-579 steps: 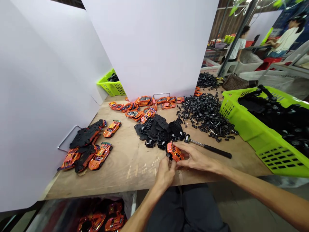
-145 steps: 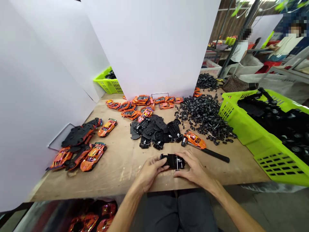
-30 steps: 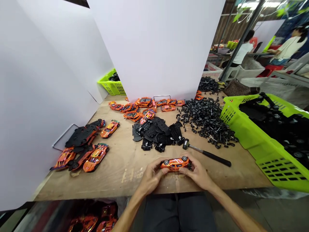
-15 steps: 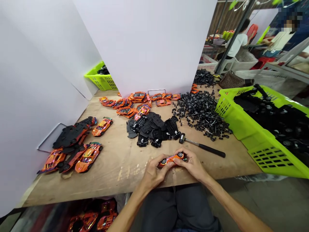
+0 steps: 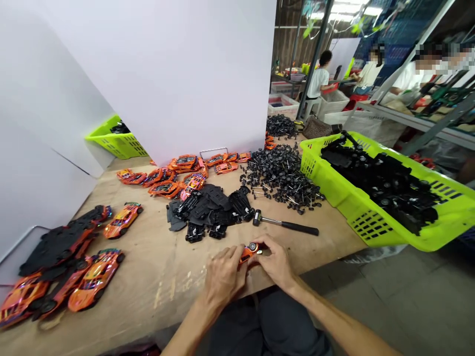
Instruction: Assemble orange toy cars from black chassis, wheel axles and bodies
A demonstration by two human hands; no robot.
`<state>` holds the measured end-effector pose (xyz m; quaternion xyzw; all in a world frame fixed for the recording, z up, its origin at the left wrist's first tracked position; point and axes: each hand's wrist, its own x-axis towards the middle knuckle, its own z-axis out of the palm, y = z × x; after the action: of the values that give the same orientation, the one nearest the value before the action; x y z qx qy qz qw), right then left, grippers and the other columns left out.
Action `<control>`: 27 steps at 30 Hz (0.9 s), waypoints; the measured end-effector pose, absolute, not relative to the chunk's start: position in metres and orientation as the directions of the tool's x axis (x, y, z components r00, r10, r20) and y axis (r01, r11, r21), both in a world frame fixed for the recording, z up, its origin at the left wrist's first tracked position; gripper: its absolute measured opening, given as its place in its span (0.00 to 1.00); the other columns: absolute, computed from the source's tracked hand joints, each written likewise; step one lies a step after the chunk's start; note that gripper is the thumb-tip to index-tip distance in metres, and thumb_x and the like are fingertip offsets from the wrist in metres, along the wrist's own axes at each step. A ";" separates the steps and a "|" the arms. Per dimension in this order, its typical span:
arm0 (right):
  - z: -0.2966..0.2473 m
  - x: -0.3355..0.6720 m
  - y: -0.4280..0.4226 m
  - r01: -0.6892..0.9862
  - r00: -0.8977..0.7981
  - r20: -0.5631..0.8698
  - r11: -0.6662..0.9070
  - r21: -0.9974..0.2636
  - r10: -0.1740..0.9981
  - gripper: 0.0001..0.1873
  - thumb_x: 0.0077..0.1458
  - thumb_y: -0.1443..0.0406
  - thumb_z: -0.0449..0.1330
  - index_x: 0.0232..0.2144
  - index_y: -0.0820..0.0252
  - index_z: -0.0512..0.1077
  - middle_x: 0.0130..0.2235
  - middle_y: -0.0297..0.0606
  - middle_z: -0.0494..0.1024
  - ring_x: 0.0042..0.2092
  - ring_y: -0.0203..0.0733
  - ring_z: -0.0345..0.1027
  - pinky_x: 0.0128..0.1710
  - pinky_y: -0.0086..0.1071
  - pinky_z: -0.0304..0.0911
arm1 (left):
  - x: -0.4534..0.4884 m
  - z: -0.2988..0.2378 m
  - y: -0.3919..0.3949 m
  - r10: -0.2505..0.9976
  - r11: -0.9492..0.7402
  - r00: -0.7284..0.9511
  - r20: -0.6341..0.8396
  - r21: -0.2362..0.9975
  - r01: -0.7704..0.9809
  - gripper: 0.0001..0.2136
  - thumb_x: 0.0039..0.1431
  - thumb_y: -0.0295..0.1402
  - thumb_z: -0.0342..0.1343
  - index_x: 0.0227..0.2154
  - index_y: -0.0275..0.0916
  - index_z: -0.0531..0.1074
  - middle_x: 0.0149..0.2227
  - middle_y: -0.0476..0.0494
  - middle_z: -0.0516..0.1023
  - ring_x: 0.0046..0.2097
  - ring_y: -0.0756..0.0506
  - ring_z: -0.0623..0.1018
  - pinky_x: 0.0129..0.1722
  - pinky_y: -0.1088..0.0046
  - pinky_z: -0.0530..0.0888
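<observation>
Head view shows the left hand (image 5: 224,274) and the right hand (image 5: 274,262) close together near the front edge of the wooden tabletop (image 5: 156,257), both clenched around a small orange toy car (image 5: 249,252). The fingers cover most of the car and only one wheel and a little of the body can be seen, so I cannot tell if it touches the wood. The biggest risk, I think, is that this small, smooth car slips from the fingers, because the edge is near and it could drop to the floor. Just beyond the right hand lies a black-handled hammer (image 5: 285,225), and a wide move to that side could hit it. Behind it is a heap of black wheels on axles (image 5: 280,175), where a bump may send loose pieces rolling. A pile of black chassis plates (image 5: 208,210) is in the way straight ahead, and orange car bodies (image 5: 95,279) lie at the left. At the right, a lime-green plastic basket (image 5: 371,225) full of black parts sits on the tabletop and takes much of that side.
</observation>
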<state>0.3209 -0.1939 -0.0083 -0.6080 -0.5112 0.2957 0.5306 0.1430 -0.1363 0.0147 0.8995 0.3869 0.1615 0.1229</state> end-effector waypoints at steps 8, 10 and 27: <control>0.002 0.316 -0.189 0.065 0.294 0.206 0.195 -0.979 0.933 0.38 0.55 0.59 0.73 0.65 0.51 0.64 0.63 0.43 0.74 0.63 0.49 0.70 0.65 0.42 0.66 | 0.165 0.024 -0.140 0.975 -0.002 0.221 0.021 0.996 -0.085 0.19 0.55 0.43 0.70 0.46 0.40 0.79 0.45 0.41 0.85 0.45 0.40 0.84 0.46 0.68 0.77; -0.001 0.309 -0.189 0.082 0.288 0.192 0.176 -0.981 0.938 0.31 0.58 0.58 0.70 0.61 0.52 0.68 0.59 0.44 0.78 0.59 0.50 0.74 0.61 0.42 0.70 | 0.175 0.022 -0.146 0.973 0.172 0.210 -0.097 0.911 -0.374 0.21 0.54 0.46 0.70 0.47 0.40 0.78 0.44 0.41 0.85 0.45 0.40 0.84 0.47 0.66 0.77; -0.001 0.334 -0.182 0.433 0.046 0.195 0.157 -0.888 0.980 0.09 0.57 0.68 0.67 0.41 0.53 0.77 0.40 0.36 0.82 0.41 0.46 0.76 0.44 0.34 0.70 | 0.145 0.015 -0.146 0.938 -0.075 0.345 0.000 0.976 0.204 0.11 0.69 0.39 0.53 0.35 0.40 0.75 0.36 0.45 0.79 0.39 0.43 0.77 0.41 0.69 0.71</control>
<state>0.3338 -0.1818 -0.0014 -0.5715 -0.6178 0.3084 0.4434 0.1452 -0.1459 0.0150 0.6398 0.4465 0.3578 0.5131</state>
